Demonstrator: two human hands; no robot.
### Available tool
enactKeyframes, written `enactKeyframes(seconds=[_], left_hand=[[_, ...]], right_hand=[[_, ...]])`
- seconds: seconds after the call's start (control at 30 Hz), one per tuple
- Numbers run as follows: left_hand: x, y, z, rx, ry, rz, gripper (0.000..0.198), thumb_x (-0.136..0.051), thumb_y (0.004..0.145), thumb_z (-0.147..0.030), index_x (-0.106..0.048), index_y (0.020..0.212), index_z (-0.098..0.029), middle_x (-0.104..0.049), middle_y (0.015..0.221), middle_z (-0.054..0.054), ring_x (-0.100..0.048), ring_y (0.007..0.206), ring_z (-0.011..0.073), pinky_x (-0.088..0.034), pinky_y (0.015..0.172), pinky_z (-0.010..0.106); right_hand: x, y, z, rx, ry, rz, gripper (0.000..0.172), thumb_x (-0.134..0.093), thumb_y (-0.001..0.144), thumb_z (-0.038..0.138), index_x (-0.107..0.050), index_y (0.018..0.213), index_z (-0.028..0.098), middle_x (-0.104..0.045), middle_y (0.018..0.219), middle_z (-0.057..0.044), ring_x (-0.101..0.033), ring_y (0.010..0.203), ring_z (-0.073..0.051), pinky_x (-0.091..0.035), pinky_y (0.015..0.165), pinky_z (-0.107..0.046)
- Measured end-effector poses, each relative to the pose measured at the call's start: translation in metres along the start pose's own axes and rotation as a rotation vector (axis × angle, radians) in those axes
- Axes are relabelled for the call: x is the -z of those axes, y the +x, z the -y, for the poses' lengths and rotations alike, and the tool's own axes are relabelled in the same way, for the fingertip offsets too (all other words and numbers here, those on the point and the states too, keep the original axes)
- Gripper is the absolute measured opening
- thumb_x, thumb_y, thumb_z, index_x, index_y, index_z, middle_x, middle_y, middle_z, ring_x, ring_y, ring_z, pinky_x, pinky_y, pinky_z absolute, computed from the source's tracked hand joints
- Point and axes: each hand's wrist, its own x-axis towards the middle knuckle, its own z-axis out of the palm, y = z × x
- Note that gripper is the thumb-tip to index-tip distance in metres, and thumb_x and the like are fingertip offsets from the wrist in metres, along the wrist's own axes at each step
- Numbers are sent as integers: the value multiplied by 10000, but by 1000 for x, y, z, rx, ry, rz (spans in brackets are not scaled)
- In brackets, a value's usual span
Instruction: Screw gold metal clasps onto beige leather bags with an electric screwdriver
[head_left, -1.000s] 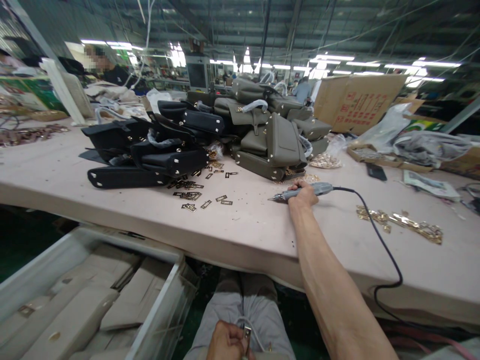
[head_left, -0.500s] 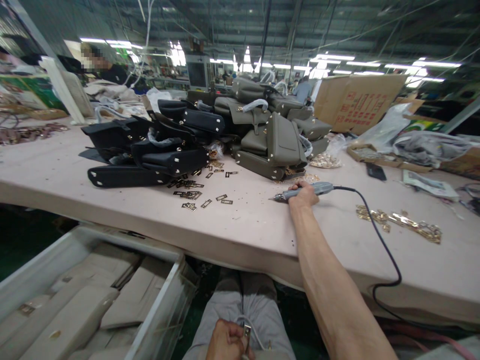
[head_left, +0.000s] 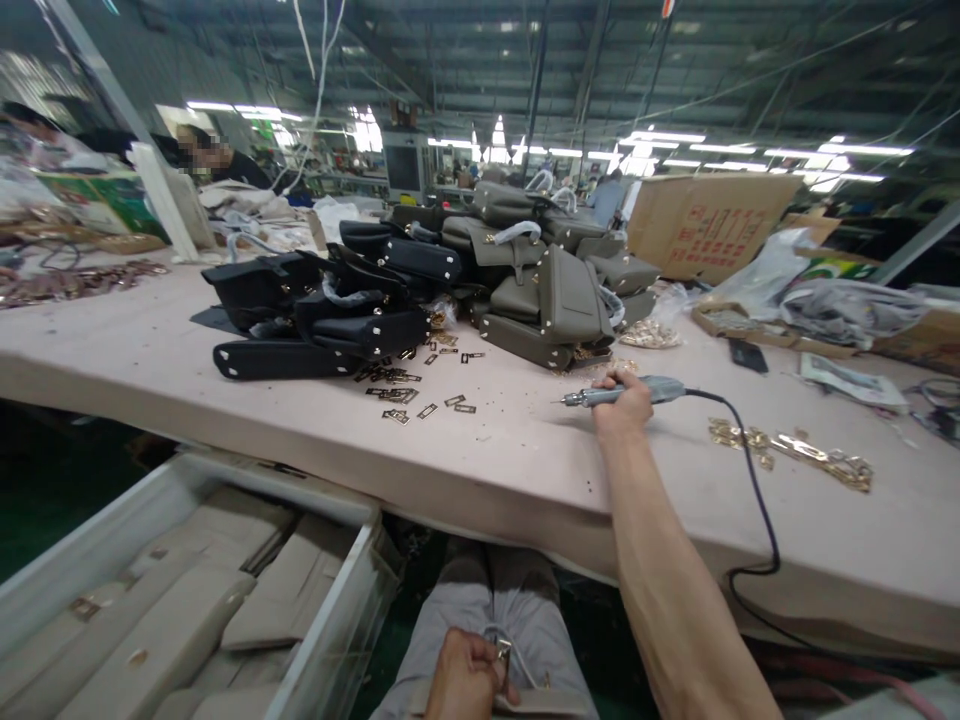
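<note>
My right hand [head_left: 627, 402] is wrapped around a grey electric screwdriver [head_left: 664, 388] with a black cord. It hovers low over the table, its thin tip pointing left. In my lap, my left hand [head_left: 463, 668] pinches a small shiny metal plate [head_left: 503, 652]. This plate sits at a beige bag [head_left: 547, 702], only the upper part of which shows at the bottom edge. Dark rectangular metal plates [head_left: 397, 416] lie loose on the table left of the screwdriver. Gold-coloured metal pieces [head_left: 821, 460] are spread to the right of my forearm.
Black handbags [head_left: 285, 360] and olive handbags [head_left: 574, 295] are heaped on the pale table [head_left: 480, 470]. A white crate [head_left: 352, 570] holding beige bags stands lower left. A cardboard box [head_left: 709, 225] and a phone [head_left: 748, 356] are at right. A person [head_left: 240, 170] is far left.
The screwdriver has lifted slightly off the table and stays in my right hand. My left hand still pinches the metal plate, and more of the beige bag shows. The view has shifted slightly.
</note>
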Motion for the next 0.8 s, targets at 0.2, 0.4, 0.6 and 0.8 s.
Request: enactKeyframes(seconds=[0.2,0.4,0.6,0.8], left_hand=[[-3,-20,-3,-13,130,-44,242,-599,794,-123,-823,775,-35,-680,603,61,-509,550,139,-340,558,253],[-3,-29,3,4,112,-36,224,-625,840,-133,-827,802,-45,-699,619,57,-444,504,94,-316,511,219],[-5,-34,11,-23,148,-72,203,-653,821,-160,-849,784,-126,-689,590,34,-462,500,102,-277,471,217],[-4,-39,7,-56,184,-78,194,-662,804,-144,-850,755,-139,-664,572,14,-486,532,108,-307,501,225]], right_hand=[[56,-89,37,37,-19,214,197,-541,936,89,-496,772,188,-561,763,13,-496,490,-49,-488,462,-184],[137,-214,15,10,-217,273,129,-672,808,100,-576,805,186,-594,734,11,-496,485,-68,-493,484,-217],[184,-273,-30,139,-348,251,200,-803,742,209,-633,844,178,-618,659,31,-521,437,-103,-487,475,-260],[193,-286,-42,232,-404,308,215,-822,787,233,-639,885,176,-645,685,14,-554,447,-122,-470,458,-264]])
